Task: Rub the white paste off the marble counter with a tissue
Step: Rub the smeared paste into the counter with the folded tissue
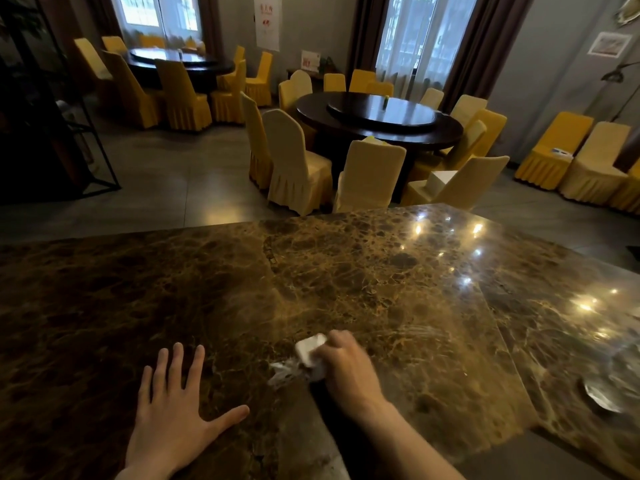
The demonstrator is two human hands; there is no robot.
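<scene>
A brown veined marble counter (363, 271) fills the lower half of the view. My right hand (346, 365) is closed around a folded white tissue (311, 348) and presses it onto the stone near the front middle. A smeared patch of white paste (284, 373) lies just left of that hand, touching the tissue's lower edge. My left hand (173, 407) rests flat on the counter with its fingers spread, holding nothing, about a hand's width left of the paste.
A crumpled silvery scrap (601, 396) lies near the counter's right edge. Faint streaks (420, 330) show on the stone right of my right hand. Beyond the counter's far edge stand a round dark table (381, 123) and yellow-covered chairs (298, 161).
</scene>
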